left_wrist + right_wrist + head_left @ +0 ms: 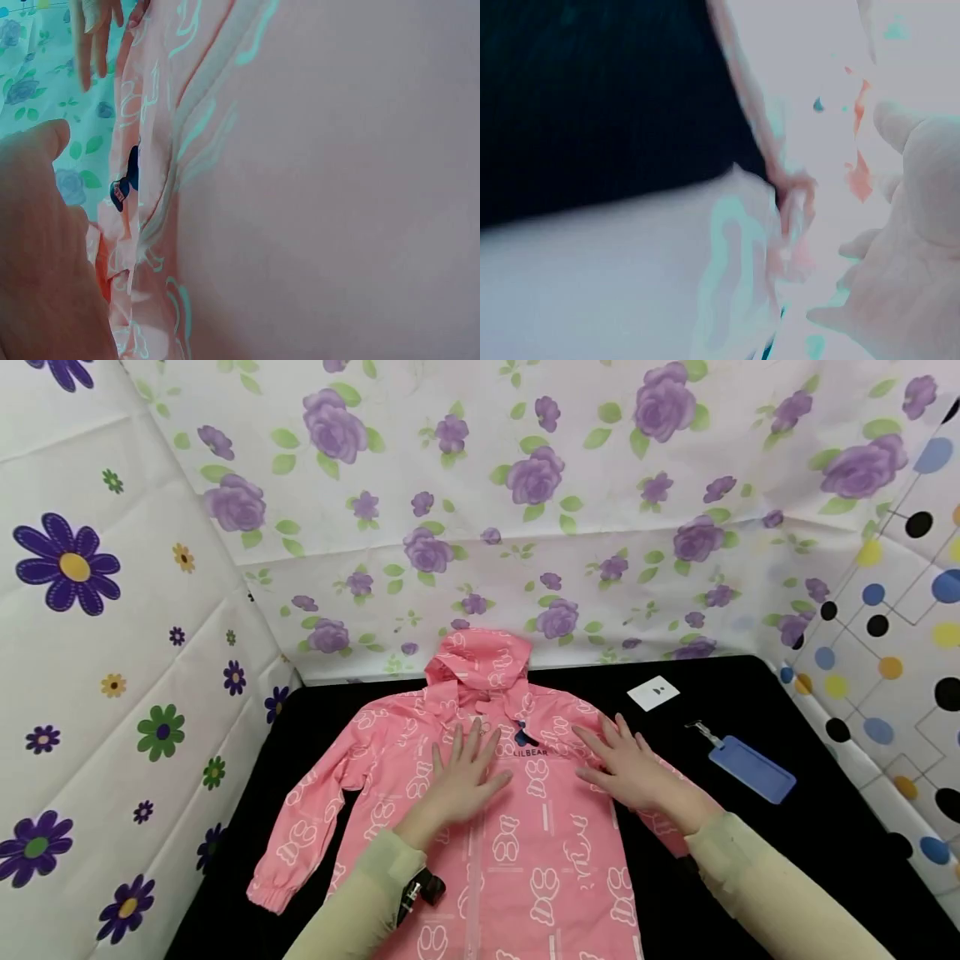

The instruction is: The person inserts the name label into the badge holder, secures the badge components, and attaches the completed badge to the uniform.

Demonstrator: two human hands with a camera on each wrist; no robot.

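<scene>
A pink hooded child's jacket (517, 881) with white line drawings lies spread front up, its hood (480, 660) at the far end. A dark bear patch with "LILBEAR" lettering (529, 752) marks the chest. My left hand (461, 781), fingers spread, is over the chest beside the front zip placket. With fingers also spread, my right hand (630, 772) is over the other side near the sleeve's top. Neither hand grips the fabric; whether the palms touch it I cannot tell. The left wrist view shows the left hand (45, 247) close to the jacket; the right wrist view is washed out.
On the black table (675, 693), a white card (653, 693) lies beyond the right hand. A blue badge holder (752, 768) with a metal clip lies to the right. Patterned cloth walls (480, 552) stand at the back and both sides.
</scene>
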